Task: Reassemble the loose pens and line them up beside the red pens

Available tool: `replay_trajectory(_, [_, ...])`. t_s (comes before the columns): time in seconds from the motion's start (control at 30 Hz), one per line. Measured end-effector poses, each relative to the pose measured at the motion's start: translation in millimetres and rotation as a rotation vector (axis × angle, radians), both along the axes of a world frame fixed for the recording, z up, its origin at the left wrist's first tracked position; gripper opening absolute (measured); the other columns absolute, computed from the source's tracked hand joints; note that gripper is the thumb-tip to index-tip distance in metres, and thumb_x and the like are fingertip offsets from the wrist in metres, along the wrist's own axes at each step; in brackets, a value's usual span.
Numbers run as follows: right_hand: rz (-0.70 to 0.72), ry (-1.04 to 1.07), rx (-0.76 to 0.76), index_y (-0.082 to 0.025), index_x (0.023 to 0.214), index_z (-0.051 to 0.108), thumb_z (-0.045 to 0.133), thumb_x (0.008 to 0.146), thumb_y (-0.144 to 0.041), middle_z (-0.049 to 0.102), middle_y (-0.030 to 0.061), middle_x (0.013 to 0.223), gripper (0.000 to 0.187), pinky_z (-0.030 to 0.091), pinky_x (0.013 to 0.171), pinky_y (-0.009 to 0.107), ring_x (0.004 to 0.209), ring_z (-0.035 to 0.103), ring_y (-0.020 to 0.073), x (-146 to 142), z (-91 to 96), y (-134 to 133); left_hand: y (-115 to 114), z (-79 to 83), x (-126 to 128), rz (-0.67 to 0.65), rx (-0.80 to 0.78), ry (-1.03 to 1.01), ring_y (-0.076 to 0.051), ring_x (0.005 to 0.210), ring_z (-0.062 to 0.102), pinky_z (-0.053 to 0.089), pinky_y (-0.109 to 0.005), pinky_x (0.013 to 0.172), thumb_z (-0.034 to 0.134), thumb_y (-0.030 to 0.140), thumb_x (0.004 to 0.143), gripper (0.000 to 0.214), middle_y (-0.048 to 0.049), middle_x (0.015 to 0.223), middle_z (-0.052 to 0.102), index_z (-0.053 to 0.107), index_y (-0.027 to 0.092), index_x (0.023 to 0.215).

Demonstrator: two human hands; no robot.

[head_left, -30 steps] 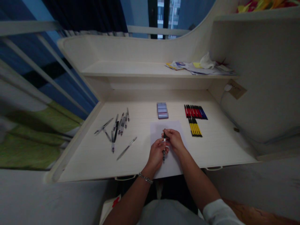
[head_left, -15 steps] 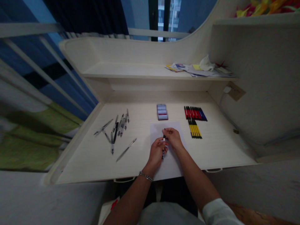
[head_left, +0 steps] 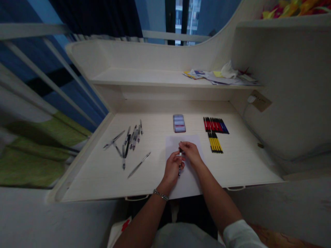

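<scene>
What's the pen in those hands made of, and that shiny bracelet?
The pen looks like plastic: its dark barrel seems smooth, though it's too small to be sure. The bracelet looks like polished metal, because its links catch the light.

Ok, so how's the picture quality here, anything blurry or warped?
In the head view, the scene is dim, the window is brightest, the white railing bends from wide-angle distortion, and the small striped stack is blurred.

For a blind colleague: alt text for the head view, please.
Left hand and right hand hold a black pen over a white sheet on a cream desk, with red-and-blue pens and yellow pens to the right, clear pens to the left.
</scene>
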State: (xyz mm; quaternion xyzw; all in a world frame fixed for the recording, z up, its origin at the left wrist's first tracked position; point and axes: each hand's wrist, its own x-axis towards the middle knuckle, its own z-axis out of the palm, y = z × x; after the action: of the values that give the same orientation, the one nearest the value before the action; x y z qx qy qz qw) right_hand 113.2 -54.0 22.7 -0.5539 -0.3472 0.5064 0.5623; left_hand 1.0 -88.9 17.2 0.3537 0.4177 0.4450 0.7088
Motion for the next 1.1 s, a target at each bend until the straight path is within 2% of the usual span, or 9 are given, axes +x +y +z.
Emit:
replay_trajectory(0.13, [-0.003, -0.018, 0.05, -0.016, 0.076, 0.069, 0.07, 0.065, -0.05, 0.068, 0.0049, 0.071, 0.036, 0.042, 0.057, 0.025, 0.062, 0.058, 0.0144, 1, -1.0, 3, 0, 2.3, -1, -0.015, 0.004, 0.014, -0.007, 0.049, 0.05, 0.034, -0.02, 0.046, 0.066, 0.027, 0.068, 0.039, -0.0016, 0.073, 0.062, 0.061, 0.017, 0.106])
replay_trajectory(0.33, [-0.031, 0.114, -0.016, -0.016, 0.087, 0.07, 0.071, 0.063, -0.048, 0.071, 0.0072, 0.082, 0.04, 0.042, 0.054, 0.024, 0.067, 0.061, 0.0156, 8, 8.9, 12, -3, 3.7, -2, -0.017, 0.009, 0.03, -0.007, 0.048, 0.048, 0.032, -0.02, 0.045, 0.064, 0.025, 0.066, 0.041, -0.0007, 0.071, 0.06, 0.061, 0.016, 0.107])
replay_trajectory(0.5, [-0.188, 0.145, 0.003, -0.018, 0.084, 0.07, 0.072, 0.062, -0.046, 0.071, 0.006, 0.082, 0.035, 0.042, 0.054, 0.024, 0.063, 0.059, 0.0134, 24, 12.9, 29, -12, 3.3, -11, -0.08, 0.005, 0.062, -0.007, 0.046, 0.048, 0.029, -0.019, 0.042, 0.062, 0.025, 0.068, 0.038, 0.0, 0.07, 0.059, 0.061, 0.018, 0.106])
replay_trajectory(0.57, [-0.193, 0.027, 0.01, -0.017, 0.076, 0.07, 0.071, 0.063, -0.045, 0.069, 0.0048, 0.073, 0.031, 0.042, 0.054, 0.025, 0.059, 0.058, 0.0138, 27, 8.8, 34, -14, 3.2, -17, -0.06, 0.003, 0.076, -0.007, 0.045, 0.048, 0.029, -0.019, 0.042, 0.063, 0.026, 0.068, 0.038, -0.0003, 0.071, 0.06, 0.061, 0.018, 0.106])
replay_trajectory(0.67, [-0.086, -0.329, -0.021, -0.019, 0.07, 0.071, 0.071, 0.064, -0.04, 0.067, 0.0029, 0.062, 0.022, 0.041, 0.058, 0.028, 0.058, 0.059, 0.0164, 19, -1.7, 32, -15, 3.4, -24, 0.002, -0.003, 0.082, -0.007, 0.045, 0.048, 0.03, -0.019, 0.043, 0.065, 0.026, 0.067, 0.039, 0.0, 0.071, 0.06, 0.061, 0.019, 0.105])
replay_trajectory(0.77, [-0.039, -0.688, -0.061, -0.022, 0.07, 0.07, 0.072, 0.064, -0.03, 0.069, 0.0032, 0.065, 0.011, 0.04, 0.064, 0.029, 0.065, 0.061, 0.0188, 1, -12.0, 24, -13, 3.7, -27, 0.037, -0.02, 0.066, -0.007, 0.045, 0.048, 0.031, -0.019, 0.043, 0.065, 0.027, 0.067, 0.038, 0.0005, 0.07, 0.06, 0.061, 0.02, 0.104])
replay_trajectory(0.87, [-0.008, -0.916, -0.074, -0.022, 0.066, 0.067, 0.069, 0.067, -0.024, 0.07, 0.0063, 0.069, 0.002, 0.038, 0.066, 0.029, 0.07, 0.061, 0.0205, -15, -18.7, 18, -12, 3.1, -28, 0.047, -0.032, 0.04, -0.006, 0.045, 0.047, 0.031, -0.018, 0.042, 0.065, 0.027, 0.067, 0.039, 0.0005, 0.07, 0.061, 0.06, 0.02, 0.105])
replay_trajectory(0.97, [0.031, -1.007, -0.05, -0.021, 0.066, 0.066, 0.066, 0.07, -0.022, 0.069, 0.0087, 0.072, 0.004, 0.036, 0.065, 0.03, 0.071, 0.061, 0.021, -21, -20.3, 16, -11, 1.5, -27, 0.062, -0.035, 0.031, -0.006, 0.045, 0.047, 0.032, -0.019, 0.043, 0.065, 0.026, 0.068, 0.038, 0.0002, 0.07, 0.061, 0.06, 0.02, 0.105])
replay_trajectory(1.1, [0.013, -0.943, -0.025, -0.021, 0.066, 0.065, 0.064, 0.076, -0.033, 0.068, 0.0073, 0.07, 0.015, 0.036, 0.064, 0.029, 0.068, 0.059, 0.0196, -14, -14.0, 13, -9, -0.7, -26, 0.068, -0.034, 0.029, -0.006, 0.046, 0.048, 0.032, -0.018, 0.043, 0.064, 0.026, 0.069, 0.038, 0.0, 0.071, 0.061, 0.059, 0.019, 0.106])
